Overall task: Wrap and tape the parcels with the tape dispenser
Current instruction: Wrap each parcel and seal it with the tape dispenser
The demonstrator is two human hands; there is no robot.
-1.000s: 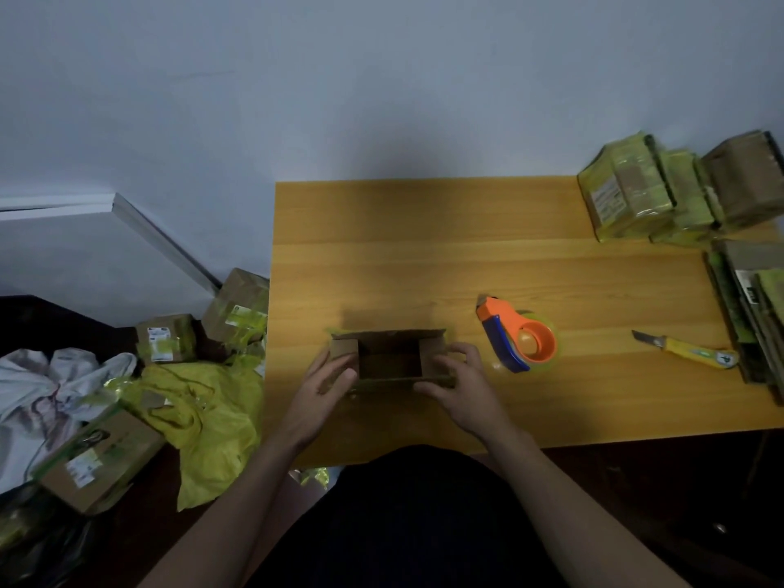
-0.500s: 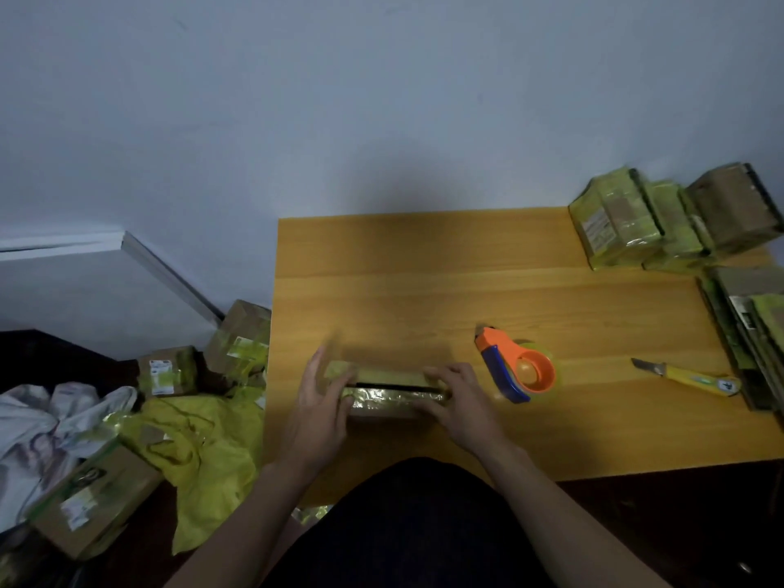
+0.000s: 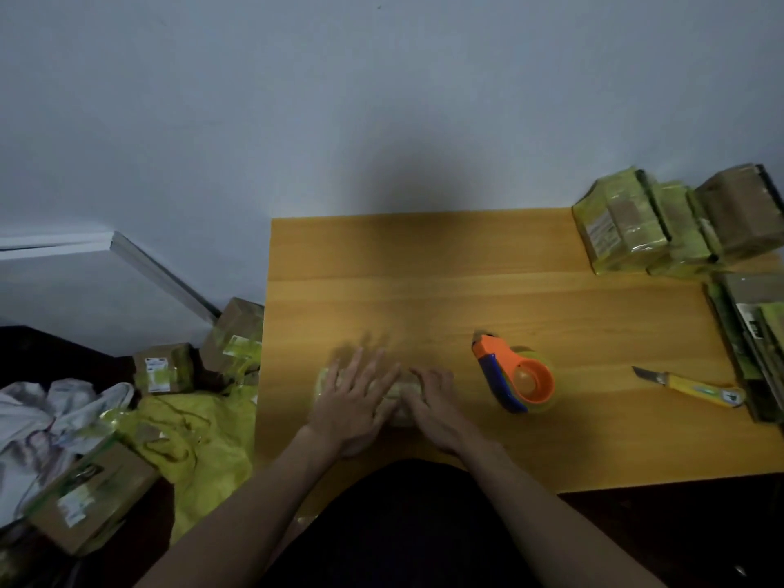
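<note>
- A wooden table [image 3: 424, 256] stands against a plain pale wall [image 3: 297, 99], seen from above in dim light.
- Near the table's front edge lies a small parcel [image 3: 403, 396] wrapped in yellow-green film, mostly covered by the person's two hands.
- The left hand [image 3: 354, 401] lies flat on the left part of the parcel, fingers straight and spread, pressing down; its fingertips are blurred.
- The right hand [image 3: 437, 403] rests on the parcel's right end with its fingers bent over the top; whether they grip it cannot be told.
- The tape dispenser [image 3: 515, 377], orange with a blue handle, sits on the table just to the right of the hands, touched by neither.
- Further right a yellow utility knife [image 3: 691, 386] lies flat, blade pointing left.
- Wrapped parcels [image 3: 628, 227] are stacked at the far right corner, with flat packs [image 3: 759, 333] along the right edge.
- On the floor to the left are cardboard boxes [image 3: 165, 369], a yellow plastic bag [image 3: 203, 443] and white cloth [image 3: 38, 422].
</note>
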